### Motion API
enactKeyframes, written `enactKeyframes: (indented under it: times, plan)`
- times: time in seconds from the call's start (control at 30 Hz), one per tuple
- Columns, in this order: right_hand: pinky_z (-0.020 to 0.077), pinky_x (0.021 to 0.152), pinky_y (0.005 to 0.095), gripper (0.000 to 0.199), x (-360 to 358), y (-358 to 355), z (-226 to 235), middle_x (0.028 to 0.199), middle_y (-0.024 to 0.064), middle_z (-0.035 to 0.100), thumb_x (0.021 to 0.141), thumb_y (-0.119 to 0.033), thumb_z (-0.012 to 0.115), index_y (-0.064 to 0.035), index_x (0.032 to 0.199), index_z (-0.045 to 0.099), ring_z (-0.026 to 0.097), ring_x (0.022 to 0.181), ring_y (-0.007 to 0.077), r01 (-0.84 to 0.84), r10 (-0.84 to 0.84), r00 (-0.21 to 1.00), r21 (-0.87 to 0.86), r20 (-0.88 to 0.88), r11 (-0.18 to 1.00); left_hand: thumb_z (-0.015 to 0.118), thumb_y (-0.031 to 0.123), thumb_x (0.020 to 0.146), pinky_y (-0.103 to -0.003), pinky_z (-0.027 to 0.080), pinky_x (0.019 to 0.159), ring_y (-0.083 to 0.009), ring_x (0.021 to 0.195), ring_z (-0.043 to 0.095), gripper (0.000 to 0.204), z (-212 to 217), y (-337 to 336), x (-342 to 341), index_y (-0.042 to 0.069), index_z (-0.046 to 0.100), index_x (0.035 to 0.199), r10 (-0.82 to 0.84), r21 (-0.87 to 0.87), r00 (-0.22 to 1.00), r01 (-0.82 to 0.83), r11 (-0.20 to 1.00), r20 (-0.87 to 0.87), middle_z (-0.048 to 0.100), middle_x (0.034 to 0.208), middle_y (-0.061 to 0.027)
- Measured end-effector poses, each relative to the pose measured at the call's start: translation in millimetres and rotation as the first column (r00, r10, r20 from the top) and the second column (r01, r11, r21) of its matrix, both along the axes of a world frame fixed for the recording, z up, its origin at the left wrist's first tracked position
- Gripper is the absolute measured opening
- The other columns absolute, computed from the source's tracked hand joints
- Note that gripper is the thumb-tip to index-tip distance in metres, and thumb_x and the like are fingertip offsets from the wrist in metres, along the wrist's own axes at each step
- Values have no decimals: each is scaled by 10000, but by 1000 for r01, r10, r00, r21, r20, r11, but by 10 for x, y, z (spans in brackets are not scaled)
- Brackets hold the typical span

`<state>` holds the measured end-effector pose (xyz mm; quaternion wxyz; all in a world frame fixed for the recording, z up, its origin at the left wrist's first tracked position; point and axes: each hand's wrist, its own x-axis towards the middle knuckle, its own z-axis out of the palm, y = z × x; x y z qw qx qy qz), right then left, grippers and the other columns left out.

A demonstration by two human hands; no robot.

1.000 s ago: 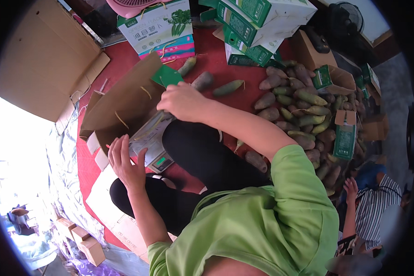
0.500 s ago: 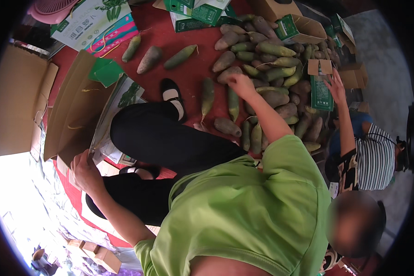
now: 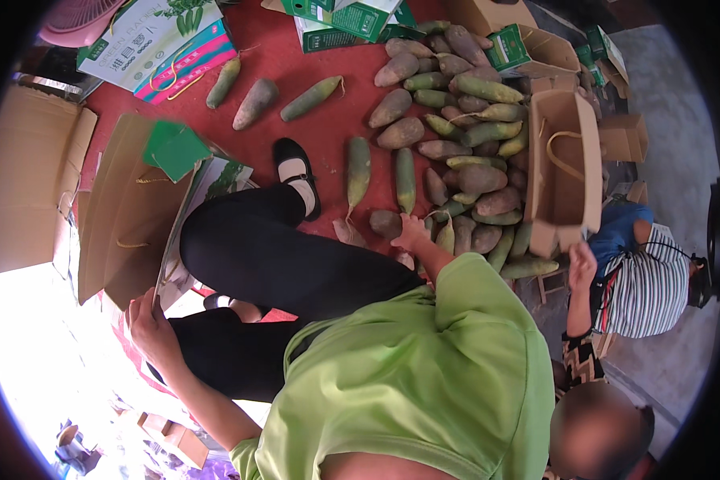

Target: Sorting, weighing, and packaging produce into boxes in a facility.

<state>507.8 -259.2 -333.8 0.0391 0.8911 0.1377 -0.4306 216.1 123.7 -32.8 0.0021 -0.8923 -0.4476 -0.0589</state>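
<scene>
Right hand (image 3: 413,232): stretched forward to the near edge of the radish pile (image 3: 464,152), fingers curled down over a brownish radish (image 3: 386,223); whether it truly grips it, I cannot tell (the palm faces away).
Radish under the hand: lying on the red mat (image 3: 312,132), at the pile's lower left corner, just beyond the fingertips.
Long green radishes (image 3: 358,168): two lie side by side just beyond the right hand, pointing away from it.
Left hand (image 3: 148,324): down at the person's left, fingers closed on the lower edge of a flat brown carton (image 3: 124,216).
Carton: leaning open beyond the left hand, a green flap (image 3: 174,150) at its top, a printed box under it.
Legs: black trousers and a black shoe (image 3: 298,176) lie between the two hands.
Loose radishes (image 3: 254,102): three, well beyond both hands, near a printed box (image 3: 156,40).
Other person: right of the right hand, in a striped top (image 3: 644,280), one hand (image 3: 582,258) on an open brown box (image 3: 564,172) (it stands beside the pile).
</scene>
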Motion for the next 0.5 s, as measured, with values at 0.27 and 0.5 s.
enactKeyframes:
  times: [0.27,0.5]
  plan:
    - [441,950,503,930,-20,236,-73,1291,118,476,611,-334,822,-187,1391,338,453,1234,320,-116,119,990,-41,78,992,588,-39,815,-393,451,940,-305,944,615,268,17,56,9,59,682,1047,30,-118,999,-31,993,-13,669,989,-116]
    - [435,970,484,922,54,226,-48,1278,152,489,586,-344,827,-168,1365,367,468,1218,341,-79,78,996,24,45,997,572,-44,771,-385,480,862,-287,955,624,334,-90,51,-7,103,691,1047,79,-64,997,-78,995,13,674,979,-83]
